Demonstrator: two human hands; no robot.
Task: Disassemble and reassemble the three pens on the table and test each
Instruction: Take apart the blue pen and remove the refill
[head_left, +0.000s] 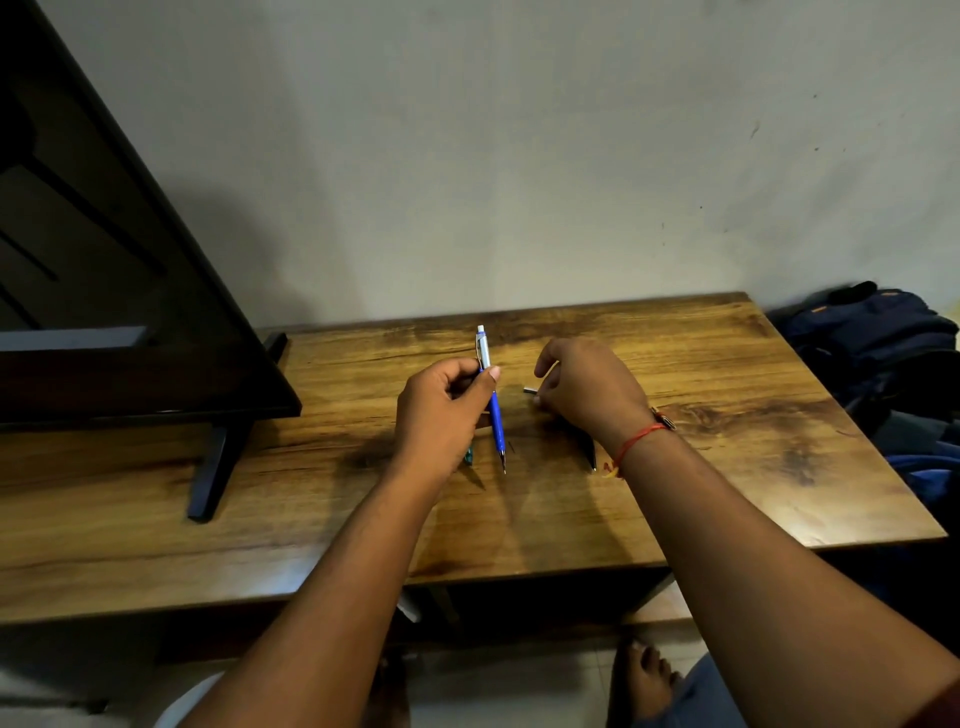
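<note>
My left hand (441, 410) pinches a blue pen (496, 415) with a silver upper part between thumb and fingers, holding it nearly upright over the wooden table (727, 415) with its tip pointing down. A teal pen (469, 456) lies on the table, mostly hidden beneath that hand. My right hand (587, 389) curls over a dark pen (589, 452) that lies on the table. The thumb and lower fingers close at the pen's silver end (530, 389), and the index finger is raised.
A large dark screen (104, 260) on a black foot (208, 478) takes up the table's left part. A wall stands right behind the table. Dark blue bags (878, 338) sit beyond the right edge. My foot (644, 680) is on the floor below.
</note>
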